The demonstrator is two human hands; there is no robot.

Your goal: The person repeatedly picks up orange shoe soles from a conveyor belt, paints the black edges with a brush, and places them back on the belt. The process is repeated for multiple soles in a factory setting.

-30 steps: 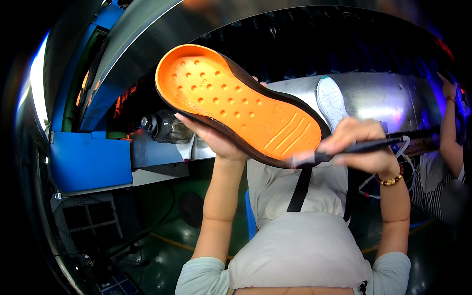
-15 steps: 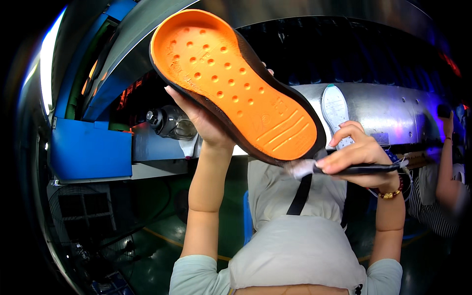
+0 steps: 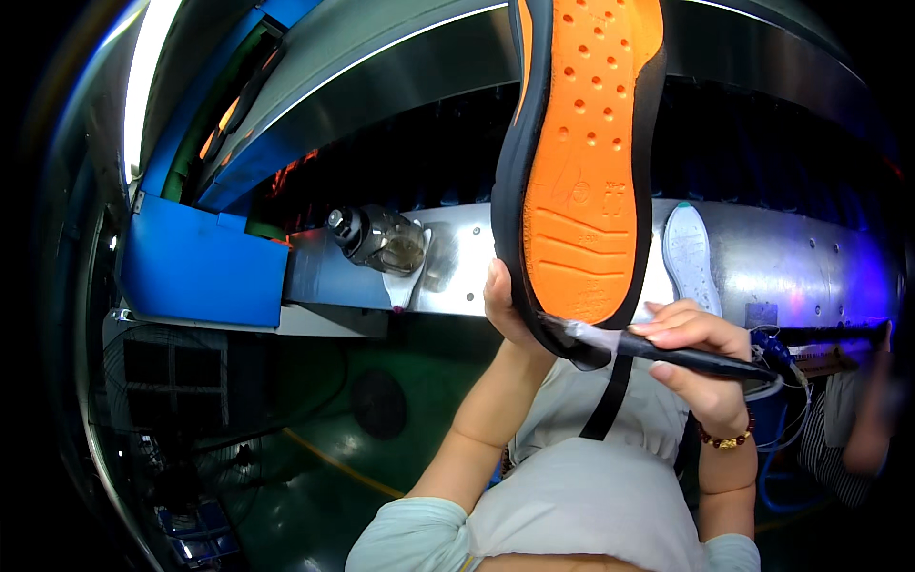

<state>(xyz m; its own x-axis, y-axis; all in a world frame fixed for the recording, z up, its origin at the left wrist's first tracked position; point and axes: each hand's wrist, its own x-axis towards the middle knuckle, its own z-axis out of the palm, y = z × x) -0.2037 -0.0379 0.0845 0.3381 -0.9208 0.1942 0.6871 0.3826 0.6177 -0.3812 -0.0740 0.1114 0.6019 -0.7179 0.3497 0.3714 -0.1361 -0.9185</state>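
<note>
A black shoe sole with a dimpled orange inside (image 3: 583, 191) stands almost upright before me, its upper end cut off by the picture's edge. My left hand (image 3: 513, 310) is closed round its lower left side, the fingers partly hidden behind it. In my right hand (image 3: 701, 357) I grip a brush (image 3: 681, 358) by its slim black handle. The brush's whitish tip meets the black rim at the sole's lower end. Behind my right hand lies a pale, sole-shaped piece (image 3: 691, 255) on a metal ledge.
A clear bottle with a dark cap (image 3: 381, 238) lies on the metal ledge (image 3: 457, 267) at left, over a white cloth (image 3: 408, 284). A blue machine housing (image 3: 200, 267) stands further left. Dark curtain-like strips hang behind the ledge. Another person's arm (image 3: 872, 419) shows at far right.
The sole has swung from a slant to nearly upright and moved right, with my left hand shifting to its lower end. The brush has tilted, its tip still at the sole's lower rim.
</note>
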